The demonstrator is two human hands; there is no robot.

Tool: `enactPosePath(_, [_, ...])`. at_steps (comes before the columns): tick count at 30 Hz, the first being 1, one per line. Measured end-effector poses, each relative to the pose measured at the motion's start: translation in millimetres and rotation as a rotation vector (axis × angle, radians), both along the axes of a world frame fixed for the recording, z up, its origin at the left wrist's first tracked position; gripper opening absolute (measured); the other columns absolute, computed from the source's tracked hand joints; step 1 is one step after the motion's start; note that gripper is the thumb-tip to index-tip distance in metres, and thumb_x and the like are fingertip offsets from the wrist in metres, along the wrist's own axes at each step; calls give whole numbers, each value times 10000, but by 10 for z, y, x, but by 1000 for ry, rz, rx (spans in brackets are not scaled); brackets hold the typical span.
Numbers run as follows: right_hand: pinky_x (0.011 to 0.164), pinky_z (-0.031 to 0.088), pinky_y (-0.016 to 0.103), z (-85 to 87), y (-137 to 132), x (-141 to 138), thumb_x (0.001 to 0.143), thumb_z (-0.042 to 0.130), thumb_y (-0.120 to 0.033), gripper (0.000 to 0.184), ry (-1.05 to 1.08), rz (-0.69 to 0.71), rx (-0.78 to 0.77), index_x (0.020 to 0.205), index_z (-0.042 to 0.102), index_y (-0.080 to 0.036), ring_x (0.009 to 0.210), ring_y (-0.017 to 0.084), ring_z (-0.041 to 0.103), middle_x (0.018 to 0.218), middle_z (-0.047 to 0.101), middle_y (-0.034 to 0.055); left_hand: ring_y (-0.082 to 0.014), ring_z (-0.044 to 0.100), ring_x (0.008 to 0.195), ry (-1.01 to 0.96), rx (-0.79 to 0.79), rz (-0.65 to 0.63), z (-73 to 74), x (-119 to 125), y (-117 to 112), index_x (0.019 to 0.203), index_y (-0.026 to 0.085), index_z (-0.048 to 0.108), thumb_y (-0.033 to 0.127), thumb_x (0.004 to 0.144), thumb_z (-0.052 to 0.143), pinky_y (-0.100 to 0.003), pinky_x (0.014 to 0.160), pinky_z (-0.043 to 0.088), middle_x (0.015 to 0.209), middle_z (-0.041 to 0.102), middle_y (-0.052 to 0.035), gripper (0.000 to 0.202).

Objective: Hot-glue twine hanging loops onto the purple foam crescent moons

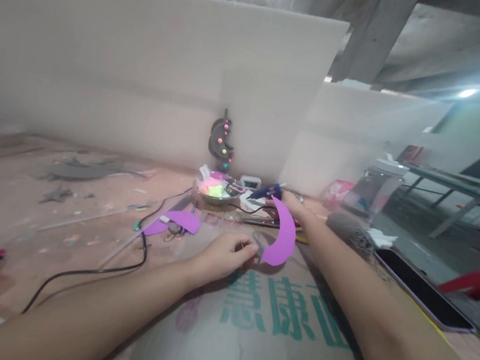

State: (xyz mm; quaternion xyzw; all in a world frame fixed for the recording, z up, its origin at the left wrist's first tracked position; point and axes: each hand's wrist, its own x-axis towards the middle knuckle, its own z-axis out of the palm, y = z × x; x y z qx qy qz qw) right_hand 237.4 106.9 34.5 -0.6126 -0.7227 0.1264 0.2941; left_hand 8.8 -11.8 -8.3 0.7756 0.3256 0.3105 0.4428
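Observation:
A purple crescent cutout (283, 243) stands upright above the cardboard, its points turned left. My left hand (229, 255) is closed in a pinch at its lower left end, where a small greyish piece shows by the fingertips; how the two join is not clear. Farther back, my right hand (293, 205) is closed around a dark blue glue gun (268, 192), partly hidden behind the crescent's upper tip. Other purple cutouts (185, 220) lie left of my left hand, with a small dark tangle on them.
Printed cardboard (252, 348) lies under my hands. Behind stand a metal bowl (217, 199) of colourful bits and a grey moon ornament (220, 139) with beads. A black cord (93, 269) crosses the left side. At right are a phone (425, 289), grey roll (351, 231) and clear jar (375, 187).

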Motion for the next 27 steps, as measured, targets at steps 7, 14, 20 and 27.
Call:
enactPosePath(7, [764, 471, 339, 239, -196, 255, 778, 651, -421, 386, -258, -78, 115, 1037, 635, -136, 909, 270, 623, 1030, 688, 161, -112, 505, 568, -73, -74, -8, 16, -2, 6, 705, 147, 563, 415, 882, 484, -226, 548, 374, 626, 555, 6, 332])
enactPosePath(14, [756, 462, 246, 40, -123, -270, 852, 548, -292, 244, -371, 179, 92, 1007, 725, -229, 852, 187, 663, 1015, 736, 39, -107, 498, 562, -116, -131, -90, 30, -2, 9, 724, 146, 570, 421, 872, 499, -226, 550, 381, 625, 553, 8, 320])
enactPosePath(20, [764, 435, 266, -31, 34, -581, 806, 590, -245, 248, -453, 226, 39, 986, 751, -190, 894, 233, 668, 991, 742, 97, -104, 497, 564, -110, -115, -94, 18, -10, 10, 708, 145, 565, 412, 873, 504, -224, 550, 383, 621, 550, 7, 319])
enactPosePath(27, [714, 401, 256, -81, -68, -641, 774, 552, -116, 188, -435, 210, 14, 824, 727, -164, 777, 190, 633, 875, 730, 85, -109, 516, 596, -100, -68, -107, -8, -17, 24, 744, 142, 593, 419, 890, 487, -218, 563, 396, 650, 578, -6, 331])
